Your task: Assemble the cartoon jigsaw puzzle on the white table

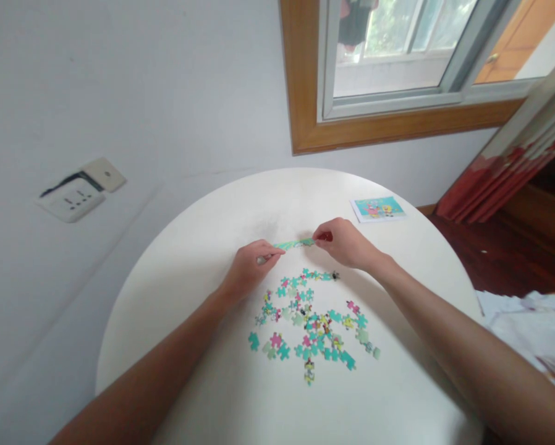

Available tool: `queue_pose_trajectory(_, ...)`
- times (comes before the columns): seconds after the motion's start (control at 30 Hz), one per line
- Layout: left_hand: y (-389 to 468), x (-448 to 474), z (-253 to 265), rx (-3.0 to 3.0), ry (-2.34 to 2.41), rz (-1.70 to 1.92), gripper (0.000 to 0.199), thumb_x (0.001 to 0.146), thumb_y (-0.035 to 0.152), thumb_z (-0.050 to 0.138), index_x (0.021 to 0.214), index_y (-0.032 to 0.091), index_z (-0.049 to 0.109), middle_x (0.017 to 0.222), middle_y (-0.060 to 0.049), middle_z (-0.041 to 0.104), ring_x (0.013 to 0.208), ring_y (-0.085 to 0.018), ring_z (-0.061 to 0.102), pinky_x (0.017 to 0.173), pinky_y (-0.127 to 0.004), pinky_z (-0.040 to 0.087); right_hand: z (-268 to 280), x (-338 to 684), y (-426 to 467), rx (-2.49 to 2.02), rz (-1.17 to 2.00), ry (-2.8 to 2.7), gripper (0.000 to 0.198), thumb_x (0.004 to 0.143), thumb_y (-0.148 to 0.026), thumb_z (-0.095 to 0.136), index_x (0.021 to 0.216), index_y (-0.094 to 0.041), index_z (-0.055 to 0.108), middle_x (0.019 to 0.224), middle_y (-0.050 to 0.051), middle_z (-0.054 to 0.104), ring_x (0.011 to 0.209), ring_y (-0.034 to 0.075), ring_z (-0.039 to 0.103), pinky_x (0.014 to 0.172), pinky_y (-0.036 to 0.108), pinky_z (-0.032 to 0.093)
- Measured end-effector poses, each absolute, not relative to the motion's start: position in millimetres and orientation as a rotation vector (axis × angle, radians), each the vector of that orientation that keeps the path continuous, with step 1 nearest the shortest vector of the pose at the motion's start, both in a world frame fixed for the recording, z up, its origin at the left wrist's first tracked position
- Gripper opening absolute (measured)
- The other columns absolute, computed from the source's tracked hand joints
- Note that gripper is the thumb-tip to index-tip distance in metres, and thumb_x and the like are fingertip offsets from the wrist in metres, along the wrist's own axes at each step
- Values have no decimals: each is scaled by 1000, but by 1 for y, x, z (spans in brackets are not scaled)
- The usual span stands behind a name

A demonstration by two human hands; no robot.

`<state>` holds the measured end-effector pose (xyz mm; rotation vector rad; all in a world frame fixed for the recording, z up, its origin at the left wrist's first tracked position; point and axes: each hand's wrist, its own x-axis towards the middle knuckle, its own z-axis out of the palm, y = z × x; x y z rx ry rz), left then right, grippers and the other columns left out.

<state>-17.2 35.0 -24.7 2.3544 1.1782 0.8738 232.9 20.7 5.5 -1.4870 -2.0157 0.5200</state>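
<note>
A narrow strip of joined jigsaw pieces (296, 243), mostly green, spans the gap between my hands near the far side of the round white table (189, 247). At the strip's left end, my left hand (252, 266) pinches it between thumb and fingers. My right hand (340, 243) has its fingertips closed on the right end. Closer to me, many loose jigsaw pieces (321, 330) lie scattered in green, pink and yellow; some overlap or touch. My fingers hide both ends of the strip.
A small picture card (380, 210) with cartoon figures lies at the table's far right. Behind the table are a white wall with a socket (73, 199) and a wood-framed window (305, 127). A red and white curtain (486, 179) hangs at right, above white papers (523, 327).
</note>
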Motion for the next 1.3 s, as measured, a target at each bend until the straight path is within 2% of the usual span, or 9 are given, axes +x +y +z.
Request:
queue_pose_trajectory(0.2,35,-17,-28,2281,1187,914,15,87,23,64,91,25,78,88,-2,70,78,-14,63,73,-26,50,-7,240,14,-1412,498,-1974,16,82,-13,59,81,-18,74,75,5,72,67,16,60,66,30,45)
queue_pose_trajectory(0.33,36,-19,-30,2238,1199,919,11,84,21,67,87,24,78,86,-2,69,77,-14,63,74,-26,50,-9,233,8,-1309,440,-1829,16,88,-20,57,87,-18,72,81,5,72,68,15,60,65,29,46)
queue_pose_trajectory(0.47,33,-19,-26,2242,1158,858,9,83,22,68,83,23,77,86,-3,69,79,-15,64,73,-27,51,-11,226,5,-1251,423,-1787,18,91,-26,55,90,-18,71,79,4,71,66,14,58,63,28,45)
queue_pose_trajectory(0.67,27,-16,-22,2341,1050,782,8,82,18,69,82,23,76,86,-3,68,81,-16,64,77,-28,51,-7,227,1,-1174,517,-2066,16,89,-18,55,91,-21,71,81,3,69,68,13,57,67,28,44)
queue_pose_trajectory(0.97,32,-19,-24,2291,1196,844,11,86,20,65,86,24,76,87,-2,69,80,-15,63,77,-27,50,-2,224,-8,-957,629,-2447,25,86,-7,52,89,-23,70,89,3,68,85,16,61,78,31,46)
queue_pose_trajectory(1.3,32,-18,-25,2289,1149,837,9,85,22,68,85,22,77,85,-2,69,80,-15,64,76,-27,50,-5,210,-20,-841,653,-2480,21,91,-13,52,87,-22,70,92,3,67,88,16,61,79,30,48)
